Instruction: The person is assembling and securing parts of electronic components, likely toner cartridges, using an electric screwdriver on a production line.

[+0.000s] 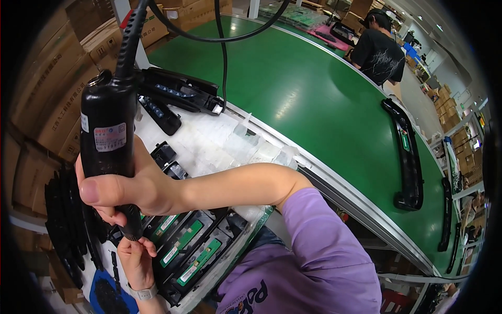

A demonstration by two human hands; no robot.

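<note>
Head view: your right hand (138,183) wraps around a black electric screwdriver (107,154), fingers and thumb closed on its body, with the tool tilted slightly, its ribbed cord (130,47) rising from the top and its lower end just above your left hand (137,259). The fingers of your left hand curl in close by the driver's tip, though I cannot tell whether they pinch anything; a pale watch (145,293) sits on that wrist. Just beside this hand, black housings (222,229) with green circuit boards (183,242) lie side by side on the white worktable (201,138). Past the table's edge, a green conveyor (277,99) bears long black parts (410,162), cardboard boxes (49,89) stand at your left, and another person (384,49) in a black shirt is beside the conveyor
</note>
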